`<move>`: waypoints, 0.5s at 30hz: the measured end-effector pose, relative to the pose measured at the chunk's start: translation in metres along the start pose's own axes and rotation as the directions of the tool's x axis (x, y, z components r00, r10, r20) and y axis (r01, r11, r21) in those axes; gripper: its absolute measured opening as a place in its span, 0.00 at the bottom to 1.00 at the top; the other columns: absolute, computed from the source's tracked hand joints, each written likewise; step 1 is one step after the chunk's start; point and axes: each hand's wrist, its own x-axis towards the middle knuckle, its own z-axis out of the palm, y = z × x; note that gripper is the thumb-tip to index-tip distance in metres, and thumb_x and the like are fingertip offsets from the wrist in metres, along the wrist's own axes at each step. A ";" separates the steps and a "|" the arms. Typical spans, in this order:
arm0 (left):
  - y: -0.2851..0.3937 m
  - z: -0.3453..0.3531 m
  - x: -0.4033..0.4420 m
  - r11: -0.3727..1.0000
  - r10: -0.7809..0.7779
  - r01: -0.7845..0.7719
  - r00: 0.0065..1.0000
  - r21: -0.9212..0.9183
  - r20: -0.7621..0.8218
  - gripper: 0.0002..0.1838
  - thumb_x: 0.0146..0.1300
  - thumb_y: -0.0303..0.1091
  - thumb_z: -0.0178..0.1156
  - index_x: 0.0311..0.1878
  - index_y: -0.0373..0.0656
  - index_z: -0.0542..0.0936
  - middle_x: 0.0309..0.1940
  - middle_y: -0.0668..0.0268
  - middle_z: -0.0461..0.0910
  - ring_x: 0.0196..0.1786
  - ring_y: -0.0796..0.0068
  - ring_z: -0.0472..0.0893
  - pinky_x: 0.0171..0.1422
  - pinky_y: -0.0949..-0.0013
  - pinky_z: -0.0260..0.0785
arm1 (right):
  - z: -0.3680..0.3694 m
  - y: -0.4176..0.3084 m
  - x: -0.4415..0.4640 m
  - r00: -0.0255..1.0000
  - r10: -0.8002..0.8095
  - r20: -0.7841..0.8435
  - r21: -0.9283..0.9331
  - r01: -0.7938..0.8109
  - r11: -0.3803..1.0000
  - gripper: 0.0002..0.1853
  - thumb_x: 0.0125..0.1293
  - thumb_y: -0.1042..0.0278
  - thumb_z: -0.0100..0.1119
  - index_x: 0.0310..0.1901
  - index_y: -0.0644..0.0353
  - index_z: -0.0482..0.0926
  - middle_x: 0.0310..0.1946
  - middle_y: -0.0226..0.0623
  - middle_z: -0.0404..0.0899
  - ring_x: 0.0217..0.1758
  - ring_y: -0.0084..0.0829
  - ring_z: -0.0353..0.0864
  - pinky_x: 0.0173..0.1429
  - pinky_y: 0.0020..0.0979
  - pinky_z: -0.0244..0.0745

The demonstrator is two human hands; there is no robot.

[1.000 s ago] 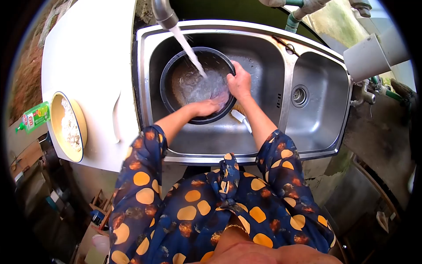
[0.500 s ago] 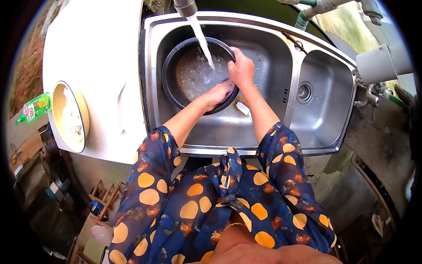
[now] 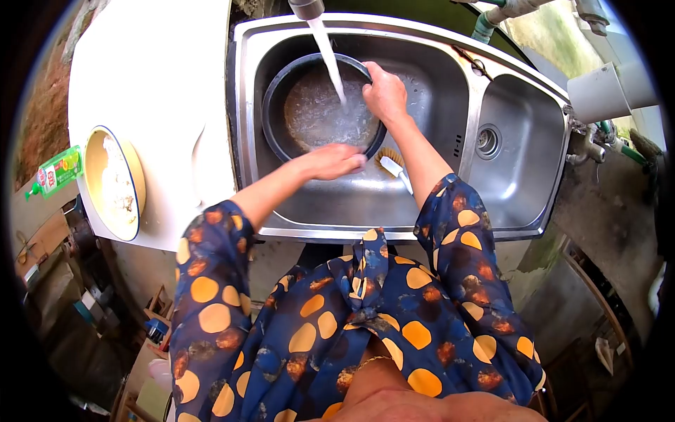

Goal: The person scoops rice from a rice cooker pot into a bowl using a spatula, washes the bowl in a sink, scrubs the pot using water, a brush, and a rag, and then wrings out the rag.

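A dark round basin [image 3: 275, 144] with water in it sits in the larger sink bowl. Water [image 3: 328, 56] pours into it from the faucet [image 3: 306, 8]. My right hand [image 3: 385, 93] is closed on the basin's right rim. Over the near rim lies my left hand [image 3: 336, 161], its fingers stretched out to the right and slightly blurred; whether it touches the rim I cannot tell. Just right of the basin, a scrub brush with a white handle [image 3: 394, 166] rests on the sink floor, close under my right forearm.
The steel double sink [image 3: 485, 243] has a smaller bowl with a drain [image 3: 489, 142] on the right. On the white counter [image 3: 162, 63] stand a yellow enamel basin [image 3: 138, 179] and, by its edge, a green bottle [image 3: 58, 171]. Pipes [image 3: 608, 102] run at right.
My left hand has come up out of the basin to its near rim and moved slightly left. My right hand still grips the rim. More of the brush now shows.
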 end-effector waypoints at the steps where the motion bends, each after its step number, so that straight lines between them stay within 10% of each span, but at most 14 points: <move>1: 0.005 0.010 0.014 1.000 0.001 -0.001 1.000 0.001 0.006 0.23 0.62 0.34 0.47 0.62 0.44 0.65 0.37 0.51 0.74 0.45 0.50 0.74 0.51 0.57 0.66 | -0.001 0.000 0.001 1.000 0.006 -0.001 0.001 -0.006 1.000 0.18 0.51 0.76 0.51 0.45 0.49 0.75 0.33 0.45 0.80 0.41 0.47 0.79 0.45 0.43 0.73; 3: 0.007 0.035 0.029 0.992 0.116 -0.125 0.901 0.006 -0.418 0.25 0.61 0.36 0.49 0.62 0.44 0.64 0.37 0.50 0.74 0.44 0.49 0.74 0.51 0.57 0.66 | -0.002 -0.001 0.008 0.991 -0.135 -0.002 -0.050 0.135 0.990 0.18 0.51 0.76 0.51 0.46 0.49 0.75 0.34 0.46 0.80 0.41 0.46 0.79 0.45 0.43 0.73; 9: -0.013 -0.009 -0.057 0.723 -0.010 0.066 0.996 0.688 -0.085 0.28 0.55 0.34 0.55 0.62 0.51 0.64 0.37 0.56 0.74 0.41 0.58 0.78 0.46 0.58 0.69 | -0.004 0.006 0.036 0.967 -0.175 0.182 -0.014 0.181 0.983 0.21 0.53 0.72 0.52 0.51 0.49 0.73 0.40 0.47 0.79 0.47 0.46 0.77 0.50 0.43 0.71; 12: -0.031 0.012 -0.046 0.755 0.057 0.095 0.976 0.649 -0.209 0.25 0.54 0.32 0.57 0.58 0.50 0.69 0.37 0.57 0.74 0.39 0.56 0.78 0.43 0.58 0.71 | 0.003 0.027 0.020 0.983 -0.183 -0.024 0.325 0.181 0.928 0.29 0.52 0.59 0.59 0.58 0.50 0.69 0.48 0.50 0.75 0.53 0.46 0.74 0.56 0.40 0.68; 15: 0.015 0.039 -0.012 0.971 -0.026 0.149 0.846 0.188 -0.533 0.21 0.53 0.33 0.55 0.53 0.44 0.72 0.38 0.53 0.74 0.43 0.51 0.76 0.47 0.56 0.69 | 0.036 0.056 -0.053 0.976 0.215 0.038 0.616 -0.192 0.764 0.37 0.47 0.53 0.62 0.58 0.65 0.66 0.48 0.51 0.75 0.51 0.41 0.76 0.54 0.34 0.69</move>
